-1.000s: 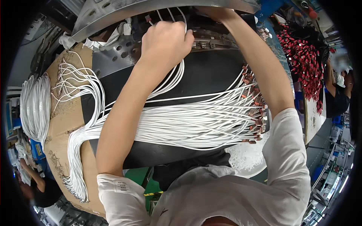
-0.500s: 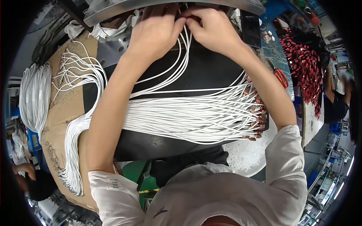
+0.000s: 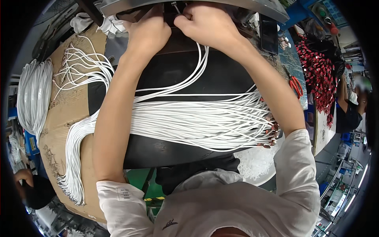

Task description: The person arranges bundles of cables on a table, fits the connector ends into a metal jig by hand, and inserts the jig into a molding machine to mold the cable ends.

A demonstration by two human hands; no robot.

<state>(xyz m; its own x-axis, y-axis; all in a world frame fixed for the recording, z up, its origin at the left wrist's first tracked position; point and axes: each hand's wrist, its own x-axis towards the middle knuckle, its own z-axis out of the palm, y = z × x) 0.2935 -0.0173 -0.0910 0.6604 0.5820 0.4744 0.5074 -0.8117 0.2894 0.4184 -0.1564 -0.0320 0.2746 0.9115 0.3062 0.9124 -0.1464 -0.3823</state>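
Note:
At the far edge of the bench, my right hand (image 3: 207,24) is closed, thumb against curled fingers. Several loose white cables (image 3: 202,63) curve up from the bundle and pass under it. Just past the thumb a thin light-coloured end pokes up beside the metal frame. My left hand (image 3: 152,33) is at the frame's left part, apart from the right one. Its fingertips are hidden, so its grip does not show. Below my arms a thick bundle of white cables (image 3: 185,122) lies across the black work surface (image 3: 154,152), with copper-red ends (image 3: 271,134) at the right.
A curved metal frame (image 3: 252,8) overhangs the bench. White cloth (image 3: 111,25) hangs near it. Cardboard (image 3: 59,130) and a coiled cable hank (image 3: 35,96) are left. Right are a dark phone-like slab (image 3: 269,37), red-handled pliers (image 3: 295,86), red-tipped cables (image 3: 318,75) and a co-worker (image 3: 351,110).
My hands have separated: the left moved down and left, the right slightly left and up. The loose cables now run under my right hand instead of between both. The view has shifted slightly.

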